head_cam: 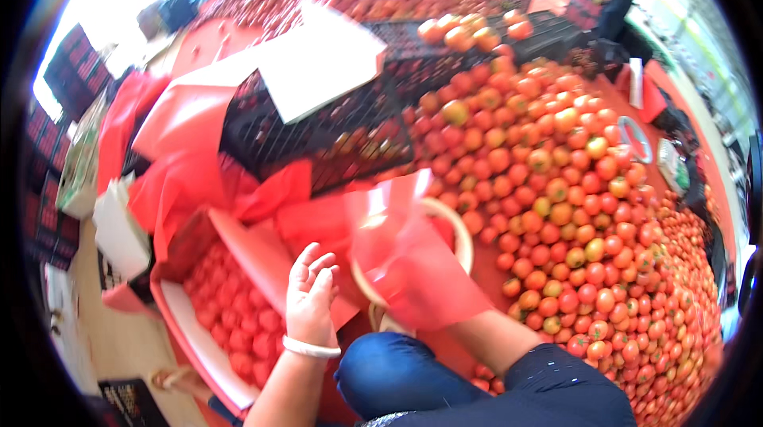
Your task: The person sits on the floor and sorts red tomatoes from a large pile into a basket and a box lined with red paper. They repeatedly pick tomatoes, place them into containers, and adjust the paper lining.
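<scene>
My left hand [313, 302], with a white bangle at the wrist, is raised with its fingers apart and holds nothing. It is beside the red-lined box [205, 331], which has tomatoes [238, 325] in it under a red tint. A sheet of translucent red plastic film [411, 272] covers my right hand, so its fingers and grip are hidden. The film lies across a round pale-rimmed basket or tub [464, 236] in front of my knees. A large heap of loose tomatoes [560, 188] spreads to the right.
Black plastic crates [357, 152] with tomatoes stand ahead, a white board [322, 63] on top. More red film [185, 123] drapes at the left. A tape roll [635, 139] lies beyond the heap. Stacked crates [77, 69] rise at the far left. Another person's foot [173, 378] shows at lower left.
</scene>
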{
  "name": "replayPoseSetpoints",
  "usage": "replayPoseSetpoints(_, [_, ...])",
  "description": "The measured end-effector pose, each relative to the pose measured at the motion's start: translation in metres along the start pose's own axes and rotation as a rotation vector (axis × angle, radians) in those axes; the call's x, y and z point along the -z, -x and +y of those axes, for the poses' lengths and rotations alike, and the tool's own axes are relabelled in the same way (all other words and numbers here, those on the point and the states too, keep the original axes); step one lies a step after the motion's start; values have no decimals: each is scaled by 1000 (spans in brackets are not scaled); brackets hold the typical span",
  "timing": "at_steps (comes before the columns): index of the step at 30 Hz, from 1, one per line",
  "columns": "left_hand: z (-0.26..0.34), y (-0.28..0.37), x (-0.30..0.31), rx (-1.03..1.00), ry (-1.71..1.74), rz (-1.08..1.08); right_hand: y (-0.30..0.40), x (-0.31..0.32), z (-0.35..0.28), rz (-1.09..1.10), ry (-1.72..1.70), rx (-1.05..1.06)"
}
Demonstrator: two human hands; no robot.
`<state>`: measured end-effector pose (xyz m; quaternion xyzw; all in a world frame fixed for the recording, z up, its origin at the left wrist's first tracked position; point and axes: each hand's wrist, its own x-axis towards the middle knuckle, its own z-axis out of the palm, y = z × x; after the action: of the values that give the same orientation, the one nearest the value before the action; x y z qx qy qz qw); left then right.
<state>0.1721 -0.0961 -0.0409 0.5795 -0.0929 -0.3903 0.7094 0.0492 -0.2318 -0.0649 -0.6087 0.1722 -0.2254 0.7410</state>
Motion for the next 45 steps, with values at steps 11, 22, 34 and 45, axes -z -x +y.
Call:
replayPoseSetpoints(11, [36, 78, 75, -259, 679, -255, 35, -159, -79, -346, 692, 639])
replayPoseSetpoints(22, [30, 106, 322, -84, -2215, 129, 143, -57, -63, -219, 1060, 247])
replayPoseSetpoints(34, [-135, 50, 335, -168, -1743, -606, 154, -48, -3, 9, 903, 375])
replayPoseSetpoints(45, [-148, 55, 338, -18, -1595, -575, 125, -89, 25, 183, 863, 603])
